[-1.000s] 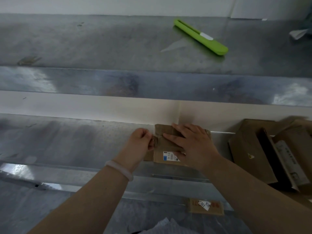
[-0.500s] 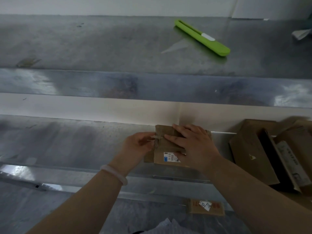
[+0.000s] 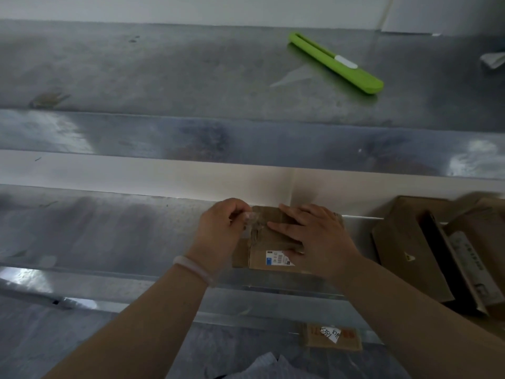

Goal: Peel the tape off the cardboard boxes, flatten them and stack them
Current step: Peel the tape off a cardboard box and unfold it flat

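Observation:
A small brown cardboard box (image 3: 269, 248) with a white and blue label lies on the lower metal shelf (image 3: 109, 236). My right hand (image 3: 314, 239) lies flat on top of it, fingers spread, pressing it down. My left hand (image 3: 221, 228) is at the box's left end, fingers pinched on a strip of clear tape (image 3: 251, 218) that is lifted off the cardboard. A pale bracelet sits on my left wrist.
A green box cutter (image 3: 337, 64) lies on the upper metal shelf. Several more cardboard boxes (image 3: 442, 250) are piled at the right on the lower shelf. A small flattened cardboard piece (image 3: 332, 336) with a white label lies below, near crumpled pale material.
My left hand has pulled the clear tape up and away from the box's left end. My right hand has stayed pressed on the box.

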Demonstrator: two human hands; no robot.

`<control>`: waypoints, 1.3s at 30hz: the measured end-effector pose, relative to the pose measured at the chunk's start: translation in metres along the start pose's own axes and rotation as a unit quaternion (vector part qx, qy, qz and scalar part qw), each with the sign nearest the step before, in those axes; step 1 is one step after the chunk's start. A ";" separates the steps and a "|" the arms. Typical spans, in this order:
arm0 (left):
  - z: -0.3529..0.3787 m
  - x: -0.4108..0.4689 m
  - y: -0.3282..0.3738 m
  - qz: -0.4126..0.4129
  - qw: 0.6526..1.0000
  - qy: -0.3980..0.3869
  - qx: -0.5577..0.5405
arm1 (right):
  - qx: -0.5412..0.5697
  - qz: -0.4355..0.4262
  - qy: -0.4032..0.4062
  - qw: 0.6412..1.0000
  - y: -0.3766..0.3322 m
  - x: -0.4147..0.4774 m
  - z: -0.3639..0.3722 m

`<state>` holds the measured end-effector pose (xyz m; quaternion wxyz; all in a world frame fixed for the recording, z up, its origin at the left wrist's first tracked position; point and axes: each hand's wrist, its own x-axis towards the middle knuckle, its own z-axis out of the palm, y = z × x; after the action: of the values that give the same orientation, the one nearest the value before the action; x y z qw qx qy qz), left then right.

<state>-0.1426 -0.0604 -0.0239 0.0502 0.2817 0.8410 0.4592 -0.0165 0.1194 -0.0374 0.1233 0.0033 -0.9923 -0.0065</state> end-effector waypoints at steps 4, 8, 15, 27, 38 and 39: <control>0.003 0.002 0.000 -0.167 0.962 -0.016 -0.216 | 0.002 -0.003 0.000 1.000 0.000 0.000 0.000; -0.004 0.005 0.001 -0.270 0.864 -0.092 -0.416 | -0.002 0.000 0.011 1.000 -0.001 -0.001 0.000; -0.013 0.007 -0.004 -0.243 0.888 -0.131 -0.369 | -0.014 0.004 0.017 1.000 -0.001 0.000 0.000; 0.010 0.005 -0.012 -0.051 0.998 -0.004 -0.022 | -0.002 0.003 0.027 1.000 0.000 -0.001 -0.001; 0.008 0.021 -0.013 -0.055 0.995 -0.058 -0.054 | 0.022 0.000 0.034 0.999 0.001 -0.001 0.001; 0.003 0.024 -0.007 -0.074 0.993 -0.043 -0.087 | 0.026 -0.001 0.037 0.999 0.001 -0.002 0.001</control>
<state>-0.1648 -0.0482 -0.0270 0.1449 0.2327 0.8137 0.5126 -0.0151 0.1201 -0.0389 0.1595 0.0081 -0.9870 0.0196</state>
